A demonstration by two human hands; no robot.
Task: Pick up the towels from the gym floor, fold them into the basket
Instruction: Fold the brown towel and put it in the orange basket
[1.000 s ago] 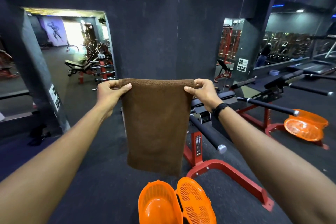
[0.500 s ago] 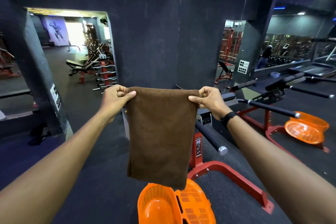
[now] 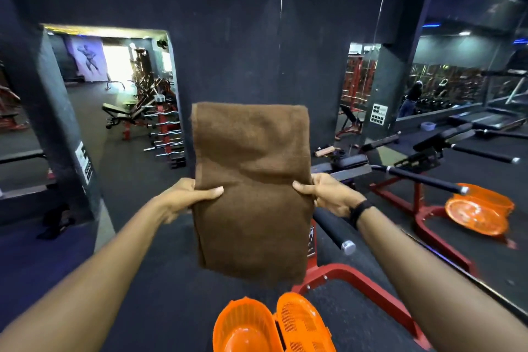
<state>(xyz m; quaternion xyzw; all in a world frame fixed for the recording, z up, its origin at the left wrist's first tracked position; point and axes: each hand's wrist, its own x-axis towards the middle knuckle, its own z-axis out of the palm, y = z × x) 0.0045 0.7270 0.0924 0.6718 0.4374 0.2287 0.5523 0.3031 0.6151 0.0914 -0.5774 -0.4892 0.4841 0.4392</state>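
Observation:
A brown towel (image 3: pixel 251 180), folded to a long strip, stands up in the air in front of me. My left hand (image 3: pixel 190 197) grips its left edge about halfway down, thumb across the front. My right hand (image 3: pixel 328 193) grips the right edge at the same height. The towel's top half rises above both hands and its bottom half hangs below them. An orange plastic basket (image 3: pixel 248 328) with its hinged lid (image 3: pixel 303 323) open sits on the dark floor right under the towel.
A red-framed exercise machine (image 3: pixel 357 280) with black padded bars (image 3: pixel 331 226) stands just right of the basket. A mirror wall on the right reflects the machine and an orange basket (image 3: pixel 477 211). Benches and barbell racks (image 3: pixel 160 123) fill the doorway at the left.
Both hands have slid from the towel's top corners down to its middle, and the towel's upper half now stands above them. The view has tilted down slightly toward the basket.

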